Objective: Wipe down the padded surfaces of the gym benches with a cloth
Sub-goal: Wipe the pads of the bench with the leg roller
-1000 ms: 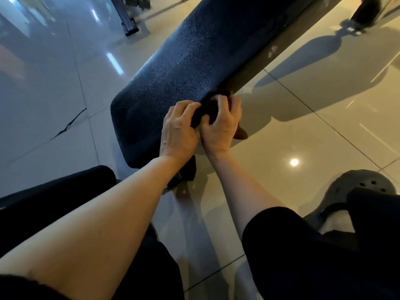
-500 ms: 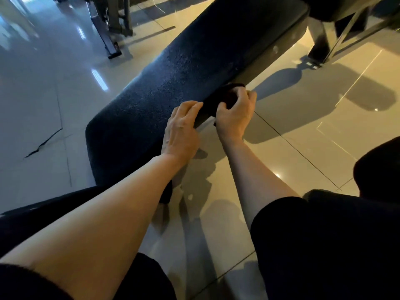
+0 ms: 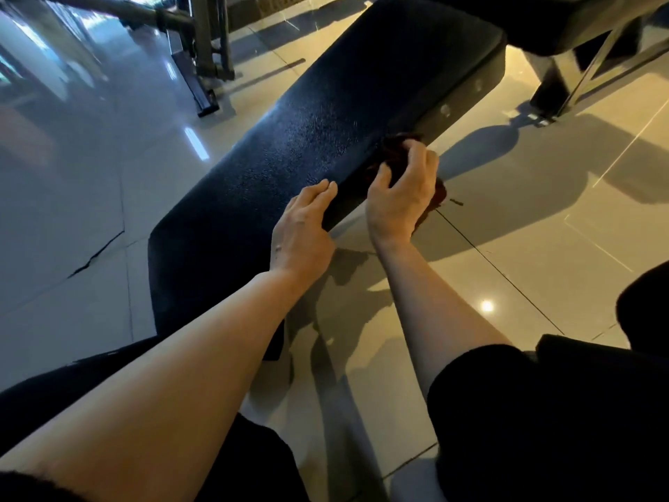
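Right at the near long edge of the bench pad (image 3: pixel 311 139), my right hand (image 3: pixel 402 197) has its fingers curled around a bunched dark reddish cloth (image 3: pixel 394 154), pressing it against the side of the padding where the top rolls over. My left hand (image 3: pixel 302 230) sits just beside it, fingers straight and together, laid flat on that same edge and holding nothing. The cloth looks soft and light, wadded up so it fills my grip; a loose corner hangs out below my palm, so I judge it best held as a tight ball, with no tail to drag on the floor. The pad looks firm and grained, slightly shiny, likely grippy rather than slick under fabric, and too heavy to shift under my push. Its long sides run straight away from me to a rounded far corner, and along the side face I can see small fasteners the cloth might catch on. Beyond that corner stands a second bench (image 3: pixel 564 38) on a metal frame, quite close, so room tightens up there. Glossy floor tiles (image 3: pixel 543 248) lie to my right, and a machine base (image 3: pixel 202 85) sits well apart on the left.
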Action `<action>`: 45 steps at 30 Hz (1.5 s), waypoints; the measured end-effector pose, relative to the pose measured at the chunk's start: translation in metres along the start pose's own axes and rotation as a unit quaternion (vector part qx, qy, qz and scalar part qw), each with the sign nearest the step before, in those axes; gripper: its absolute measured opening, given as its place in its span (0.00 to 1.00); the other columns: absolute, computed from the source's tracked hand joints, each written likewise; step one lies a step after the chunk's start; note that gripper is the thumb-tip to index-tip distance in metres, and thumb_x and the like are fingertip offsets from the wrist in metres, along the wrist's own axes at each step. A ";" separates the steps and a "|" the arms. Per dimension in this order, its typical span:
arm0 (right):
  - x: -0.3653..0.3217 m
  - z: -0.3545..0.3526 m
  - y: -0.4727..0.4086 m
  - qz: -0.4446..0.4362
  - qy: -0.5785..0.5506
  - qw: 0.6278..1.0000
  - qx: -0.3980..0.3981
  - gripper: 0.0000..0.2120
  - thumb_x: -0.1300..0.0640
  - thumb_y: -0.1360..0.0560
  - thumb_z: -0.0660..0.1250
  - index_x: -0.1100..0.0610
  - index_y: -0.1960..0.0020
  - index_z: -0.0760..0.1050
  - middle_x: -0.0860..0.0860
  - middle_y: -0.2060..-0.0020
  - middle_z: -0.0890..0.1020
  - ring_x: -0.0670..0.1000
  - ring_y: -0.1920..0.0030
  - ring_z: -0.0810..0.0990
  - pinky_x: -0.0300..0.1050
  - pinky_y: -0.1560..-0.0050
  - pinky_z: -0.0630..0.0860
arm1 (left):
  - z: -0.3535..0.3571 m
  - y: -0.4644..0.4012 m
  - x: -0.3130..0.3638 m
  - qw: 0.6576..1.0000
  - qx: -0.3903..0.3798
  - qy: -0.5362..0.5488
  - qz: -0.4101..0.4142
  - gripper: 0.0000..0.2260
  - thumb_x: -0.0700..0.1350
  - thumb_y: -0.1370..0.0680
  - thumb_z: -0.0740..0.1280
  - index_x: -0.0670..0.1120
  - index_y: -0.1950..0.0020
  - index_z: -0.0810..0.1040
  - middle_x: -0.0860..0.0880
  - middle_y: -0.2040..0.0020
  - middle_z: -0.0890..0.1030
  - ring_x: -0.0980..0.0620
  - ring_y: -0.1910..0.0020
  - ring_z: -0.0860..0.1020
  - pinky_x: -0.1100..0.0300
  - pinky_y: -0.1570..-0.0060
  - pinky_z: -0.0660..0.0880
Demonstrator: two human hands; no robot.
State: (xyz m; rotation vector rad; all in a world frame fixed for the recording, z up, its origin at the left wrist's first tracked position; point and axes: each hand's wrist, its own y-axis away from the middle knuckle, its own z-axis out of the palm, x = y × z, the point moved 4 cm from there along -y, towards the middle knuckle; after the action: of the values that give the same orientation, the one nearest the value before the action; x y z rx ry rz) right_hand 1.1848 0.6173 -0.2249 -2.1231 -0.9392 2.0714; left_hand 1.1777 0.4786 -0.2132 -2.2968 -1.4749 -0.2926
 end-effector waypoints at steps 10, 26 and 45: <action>-0.008 -0.012 -0.013 0.055 0.003 0.997 -0.057 0.12 0.66 0.29 0.69 0.63 0.46 0.76 0.58 0.48 0.76 0.55 0.49 0.76 0.35 0.49 0.69 | -0.007 0.000 0.012 0.998 -0.045 -0.008 -0.044 0.32 0.28 0.26 0.60 0.48 0.24 0.62 0.53 0.25 0.63 0.52 0.26 0.60 0.57 0.30 0.62; 0.034 -0.022 0.012 0.110 0.062 0.975 -0.183 0.15 0.68 0.28 0.67 0.60 0.43 0.79 0.55 0.46 0.80 0.54 0.43 0.76 0.38 0.41 0.69 | 0.000 0.003 0.008 0.997 -0.030 0.047 -0.059 0.32 0.30 0.24 0.61 0.50 0.23 0.60 0.54 0.23 0.59 0.54 0.24 0.55 0.56 0.27 0.58; -0.001 -0.006 0.004 0.065 -0.006 0.997 -0.031 0.07 0.65 0.27 0.67 0.62 0.49 0.77 0.55 0.55 0.82 0.54 0.54 0.80 0.38 0.50 0.69 | 0.002 0.004 0.009 0.996 -0.019 0.044 -0.073 0.33 0.28 0.26 0.59 0.50 0.23 0.61 0.54 0.23 0.60 0.55 0.24 0.56 0.59 0.28 0.57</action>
State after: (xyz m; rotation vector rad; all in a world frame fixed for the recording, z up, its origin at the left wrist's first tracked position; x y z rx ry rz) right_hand 1.1923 0.6159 -0.2248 -2.2618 -0.9014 2.1433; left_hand 1.1852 0.4857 -0.2124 -2.1804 -1.6080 -0.4607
